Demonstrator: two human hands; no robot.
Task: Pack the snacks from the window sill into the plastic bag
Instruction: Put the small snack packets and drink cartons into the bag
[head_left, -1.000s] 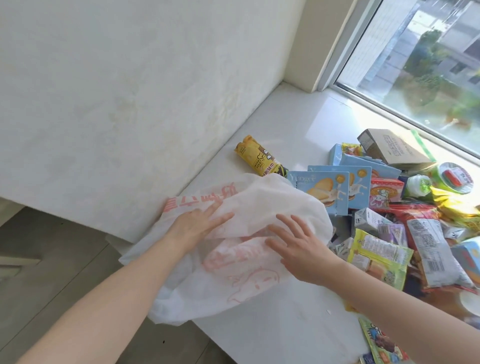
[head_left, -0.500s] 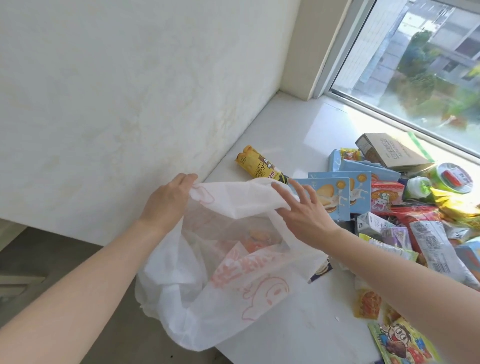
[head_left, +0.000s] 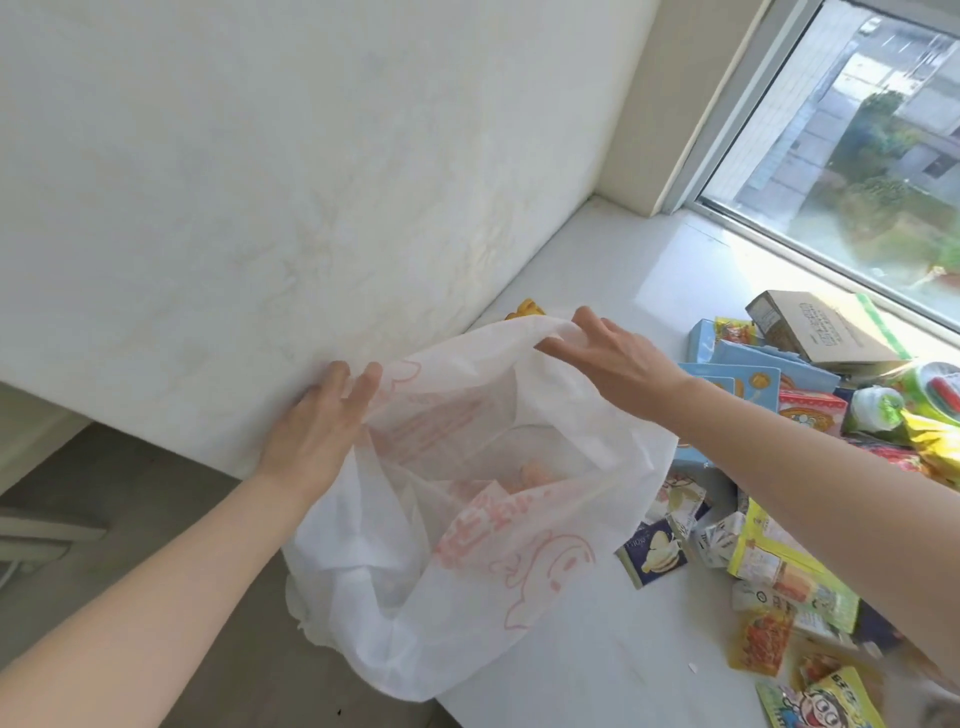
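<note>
At the left end of the window sill (head_left: 597, 660), where it meets the wall (head_left: 260, 182), a white plastic bag (head_left: 467, 545) with red print is held up with its mouth gaping, its lower part sagging past the sill's front edge. Pinkish-orange shapes show through the thin film, but whether they are goods inside or print on the far side cannot be told.

The left hand (head_left: 317, 436) holds the rim nearest the wall, fingers (head_left: 340, 382) together on the outside of the film and the thumb hidden behind it. The right hand (head_left: 615, 361) pinches the far rim, fingers (head_left: 558, 345) clamped on a fold of film.

The snacks (head_left: 779, 566) lie heaped on the sill to the right of the bag — none is in either hand. A cardboard box (head_left: 826, 327) lies closed on top of the blue boxes (head_left: 748, 382).

Compared with half a second ago, the mouth is pulled wider. The right hand has carried its rim up and back toward the wall, so the yellow packet (head_left: 525, 310), then in full view, now only peeps over the film. A dark blue packet (head_left: 652, 553), then mostly covered by the bag, now lies clear just beside it.
</note>
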